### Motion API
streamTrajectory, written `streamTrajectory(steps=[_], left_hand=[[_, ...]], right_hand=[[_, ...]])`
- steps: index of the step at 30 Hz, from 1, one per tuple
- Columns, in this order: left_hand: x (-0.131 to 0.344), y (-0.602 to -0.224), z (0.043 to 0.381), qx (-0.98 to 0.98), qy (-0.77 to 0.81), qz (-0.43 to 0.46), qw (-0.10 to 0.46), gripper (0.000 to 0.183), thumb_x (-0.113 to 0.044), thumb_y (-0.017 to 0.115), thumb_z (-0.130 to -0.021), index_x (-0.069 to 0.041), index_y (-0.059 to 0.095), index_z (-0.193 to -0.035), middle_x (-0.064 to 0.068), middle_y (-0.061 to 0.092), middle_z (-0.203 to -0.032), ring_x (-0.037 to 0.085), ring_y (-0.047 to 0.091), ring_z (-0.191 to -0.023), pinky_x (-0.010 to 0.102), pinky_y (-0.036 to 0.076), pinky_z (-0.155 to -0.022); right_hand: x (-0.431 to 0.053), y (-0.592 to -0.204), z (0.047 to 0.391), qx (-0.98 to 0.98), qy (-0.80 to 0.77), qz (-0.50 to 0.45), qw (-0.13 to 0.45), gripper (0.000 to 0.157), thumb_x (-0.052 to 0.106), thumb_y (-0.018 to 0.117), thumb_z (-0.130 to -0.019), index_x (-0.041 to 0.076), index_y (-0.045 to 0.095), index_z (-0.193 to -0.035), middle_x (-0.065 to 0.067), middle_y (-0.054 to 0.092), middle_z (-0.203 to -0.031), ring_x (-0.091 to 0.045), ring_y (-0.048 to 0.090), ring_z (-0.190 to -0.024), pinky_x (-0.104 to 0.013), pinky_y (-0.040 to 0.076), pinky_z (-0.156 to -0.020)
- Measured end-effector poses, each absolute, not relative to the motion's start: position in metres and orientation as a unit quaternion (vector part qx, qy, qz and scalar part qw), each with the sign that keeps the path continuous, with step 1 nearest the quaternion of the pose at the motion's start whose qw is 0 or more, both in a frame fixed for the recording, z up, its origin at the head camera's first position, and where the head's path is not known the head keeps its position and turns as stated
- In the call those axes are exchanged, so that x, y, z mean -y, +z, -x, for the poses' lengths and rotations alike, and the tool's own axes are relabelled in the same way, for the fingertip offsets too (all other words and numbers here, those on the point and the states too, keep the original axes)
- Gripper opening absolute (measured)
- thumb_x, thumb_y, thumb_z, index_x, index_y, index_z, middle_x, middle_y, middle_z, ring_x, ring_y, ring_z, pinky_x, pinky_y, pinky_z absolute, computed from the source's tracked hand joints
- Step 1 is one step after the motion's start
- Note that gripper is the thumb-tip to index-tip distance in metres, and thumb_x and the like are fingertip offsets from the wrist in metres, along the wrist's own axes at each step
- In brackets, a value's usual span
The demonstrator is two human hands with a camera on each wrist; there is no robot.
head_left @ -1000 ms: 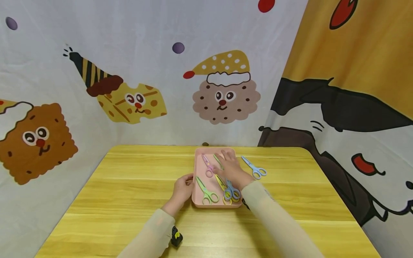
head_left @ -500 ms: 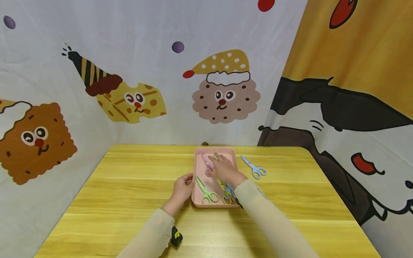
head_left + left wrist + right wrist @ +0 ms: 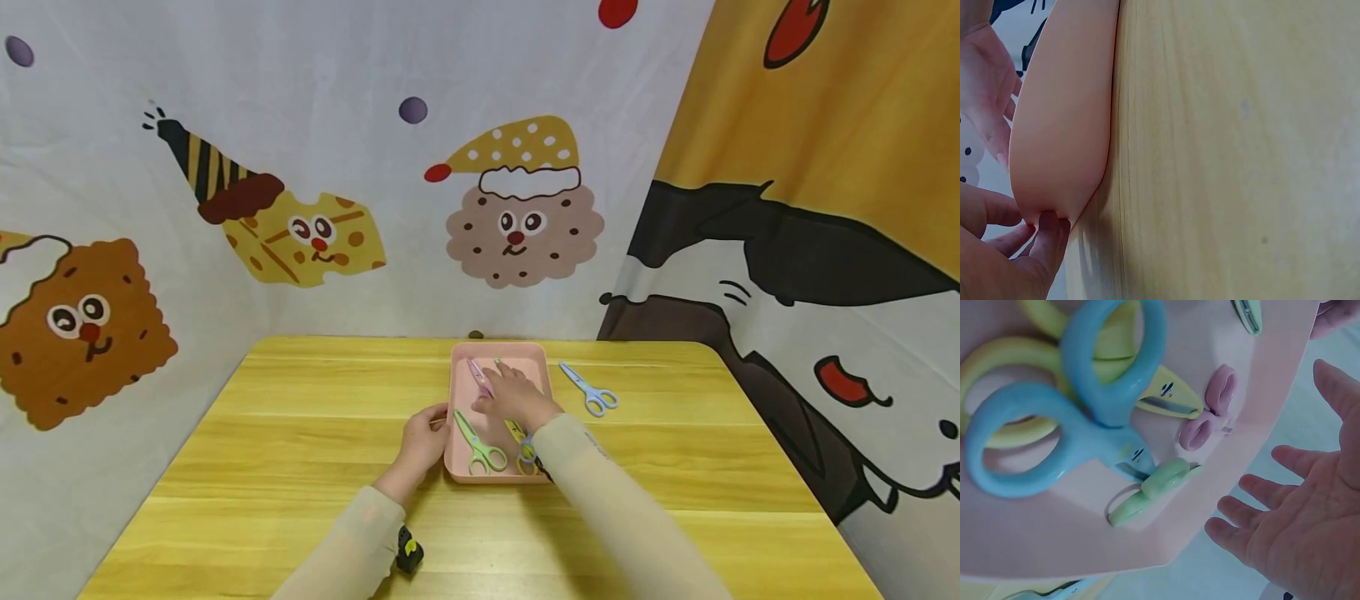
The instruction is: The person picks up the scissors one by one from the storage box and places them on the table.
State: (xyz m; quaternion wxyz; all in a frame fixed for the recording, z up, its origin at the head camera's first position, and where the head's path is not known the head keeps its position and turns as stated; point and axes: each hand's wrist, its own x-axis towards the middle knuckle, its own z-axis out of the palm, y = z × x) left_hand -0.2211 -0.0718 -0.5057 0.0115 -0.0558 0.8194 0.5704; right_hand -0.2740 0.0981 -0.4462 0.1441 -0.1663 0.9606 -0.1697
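In the head view my left hand (image 3: 422,439) grips the left side of a pink tray (image 3: 447,454); the left wrist view has its fingers (image 3: 1049,240) and thumb at the tray's lower edge. My right hand (image 3: 516,395) is over the tray's middle, fingers extended and spread, holding nothing. Beneath or beside it lie small pink scissors (image 3: 478,377) and green scissors (image 3: 1163,481), mostly covered by the hand in the head view. Another green pair (image 3: 480,447) lies front left. Blue scissors (image 3: 1116,412) overlap yellow scissors (image 3: 1169,394) front right, partly behind the sleeve.
Light-blue scissors (image 3: 588,389) lie on the wooden table (image 3: 315,400) to the right of the tray. A black device (image 3: 408,552) is at the left wrist. Behind the table hangs a printed cartoon curtain (image 3: 337,67).
My right hand has shifted left over the tray toward the pink scissors, and its sleeve now covers more of the blue scissors. My left hand has stayed at the tray's left side.
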Motion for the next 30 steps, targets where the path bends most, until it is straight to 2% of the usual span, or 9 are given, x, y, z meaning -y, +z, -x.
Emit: streamTrajectory(steps=[5, 10, 16, 18, 22, 26, 30], left_hand=[[0.073, -0.505, 0.220, -0.820, 0.570, 0.053, 0.016, 0.037, -0.001, 0.054, -0.090, 0.004, 0.056, -0.127, 0.019, 0.062, -0.119, 0.029, 0.063, -0.105, 0.032, 0.056, -0.083], [0.073, -0.505, 0.220, -0.820, 0.570, 0.052, 0.018, 0.037, -0.001, 0.054, -0.090, 0.004, 0.056, -0.127, 0.019, 0.062, -0.119, 0.028, 0.063, -0.105, 0.032, 0.056, -0.083], [0.073, -0.506, 0.221, -0.817, 0.574, 0.053, 0.015, 0.037, -0.001, 0.054, -0.090, 0.004, 0.057, -0.126, 0.019, 0.062, -0.119, 0.029, 0.063, -0.105, 0.033, 0.056, -0.083], [0.073, -0.506, 0.221, -0.817, 0.574, 0.054, 0.014, 0.037, -0.001, 0.054, -0.090, 0.004, 0.057, -0.126, 0.019, 0.062, -0.119, 0.029, 0.063, -0.105, 0.033, 0.057, -0.083], [0.073, -0.506, 0.221, -0.817, 0.573, 0.055, 0.015, 0.037, -0.001, 0.054, -0.090, 0.004, 0.056, -0.127, 0.019, 0.062, -0.119, 0.029, 0.063, -0.105, 0.033, 0.056, -0.084], [0.073, -0.506, 0.221, -0.816, 0.575, 0.057, 0.017, 0.037, -0.001, 0.054, -0.090, 0.004, 0.056, -0.127, 0.019, 0.062, -0.120, 0.028, 0.063, -0.105, 0.032, 0.056, -0.084], [0.072, -0.506, 0.221, -0.816, 0.575, 0.056, 0.018, 0.037, 0.000, 0.053, -0.090, 0.004, 0.056, -0.127, 0.019, 0.062, -0.119, 0.028, 0.063, -0.105, 0.032, 0.056, -0.083]], right_hand=[[-0.092, -0.444, 0.275, -0.963, -0.170, 0.127, 0.170, 0.077, 0.055, 0.055, -0.088, 0.020, 0.027, -0.150, -0.011, 0.017, -0.158, -0.034, 0.015, -0.144, -0.053, 0.026, -0.114], [-0.085, -0.445, 0.279, -0.963, -0.162, 0.134, 0.168, 0.072, 0.051, 0.055, -0.090, 0.016, 0.032, -0.148, -0.011, 0.028, -0.154, -0.035, 0.020, -0.143, -0.054, 0.029, -0.111], [-0.078, -0.449, 0.287, -0.965, -0.175, 0.118, 0.158, 0.061, 0.047, 0.053, -0.092, 0.007, 0.048, -0.138, -0.013, 0.038, -0.148, -0.038, 0.027, -0.138, -0.054, 0.029, -0.111], [-0.077, -0.451, 0.289, -0.964, -0.182, 0.111, 0.160, 0.055, 0.047, 0.053, -0.092, 0.005, 0.057, -0.129, -0.013, 0.039, -0.147, -0.037, 0.026, -0.139, -0.053, 0.027, -0.112], [-0.076, -0.454, 0.290, -0.961, -0.201, 0.094, 0.163, 0.048, 0.044, 0.057, -0.091, 0.006, 0.064, -0.120, -0.012, 0.040, -0.147, -0.035, 0.022, -0.142, -0.052, 0.026, -0.114], [-0.076, -0.459, 0.290, -0.958, -0.221, 0.074, 0.164, 0.045, 0.039, 0.061, -0.090, 0.007, 0.063, -0.121, -0.012, 0.040, -0.147, -0.034, 0.022, -0.142, -0.051, 0.028, -0.113], [-0.077, -0.462, 0.290, -0.962, -0.226, 0.056, 0.144, 0.052, 0.040, 0.064, -0.087, 0.003, 0.057, -0.123, -0.022, 0.042, -0.140, -0.041, 0.038, -0.129, -0.054, 0.037, -0.104]])
